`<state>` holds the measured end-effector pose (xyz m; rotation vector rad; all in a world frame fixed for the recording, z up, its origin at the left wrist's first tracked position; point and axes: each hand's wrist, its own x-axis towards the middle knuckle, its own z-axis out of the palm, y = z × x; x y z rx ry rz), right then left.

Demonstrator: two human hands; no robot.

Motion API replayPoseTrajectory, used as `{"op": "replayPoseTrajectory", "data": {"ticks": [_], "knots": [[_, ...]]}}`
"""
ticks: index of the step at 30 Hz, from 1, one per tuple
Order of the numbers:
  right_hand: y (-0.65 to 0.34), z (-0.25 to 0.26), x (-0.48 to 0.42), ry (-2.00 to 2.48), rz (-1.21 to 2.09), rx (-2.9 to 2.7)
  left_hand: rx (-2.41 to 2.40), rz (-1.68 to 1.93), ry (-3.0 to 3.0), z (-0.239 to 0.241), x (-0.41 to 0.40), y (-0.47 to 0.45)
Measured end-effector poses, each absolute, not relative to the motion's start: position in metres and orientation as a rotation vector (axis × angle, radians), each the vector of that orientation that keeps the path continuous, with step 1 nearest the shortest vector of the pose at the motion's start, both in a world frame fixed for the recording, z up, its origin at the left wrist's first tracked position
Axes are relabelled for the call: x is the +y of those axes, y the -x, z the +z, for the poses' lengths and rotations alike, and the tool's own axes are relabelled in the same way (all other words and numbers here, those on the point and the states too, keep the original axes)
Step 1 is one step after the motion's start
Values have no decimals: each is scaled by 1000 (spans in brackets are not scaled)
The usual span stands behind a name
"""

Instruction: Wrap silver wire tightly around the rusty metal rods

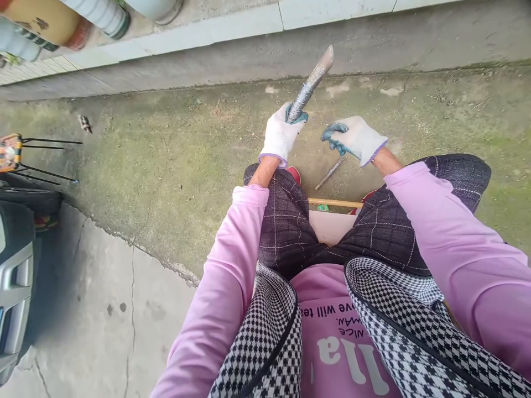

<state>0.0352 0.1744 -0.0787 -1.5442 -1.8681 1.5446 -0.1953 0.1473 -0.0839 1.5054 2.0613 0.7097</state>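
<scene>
My left hand (283,132), in a white glove with blue-green palm coating, is wrapped around a wire-wrapped rod (305,95). The rod tilts up and to the right. Silvery wire is coiled closely round its middle, and its bare far end is brownish and cut at a slant. My right hand (354,138), gloved the same way, is held apart from the rod, to its right. Its fingers are curled together; whatever they may pinch is too small to make out. Below that hand a thinner greyish rod (329,174) appears near the ground between my knees.
Mossy concrete ground (174,149) lies around me. A low tiled ledge (244,27) with several large pots (45,22) runs along the front. To the left are an orange stool (10,152) with dark legs and part of a car (16,276).
</scene>
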Motion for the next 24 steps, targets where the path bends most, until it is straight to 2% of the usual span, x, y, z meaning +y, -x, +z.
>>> {"op": "replayPoseTrajectory", "data": {"ticks": [2,5,8,11,15,20,24], "knots": [[-34,-73,168,1533,1542,-1978,2151,557,-1530,-74,148,203],[-41,-65,162,1503,1614,-2045,2235,64,-1728,-62,144,211],[-53,-65,166,1518,1609,-1971,2098,-331,-1883,-63,137,206],[-65,-71,181,1602,1497,-1855,1889,-508,-2022,-66,129,187],[-79,-77,200,1676,1416,-1706,1812,-430,-2110,-59,121,169],[-71,-79,200,1671,1498,-1591,1882,73,-1968,-63,124,175],[-49,-77,182,1615,1617,-1755,1931,430,-1804,-75,136,185]]}}
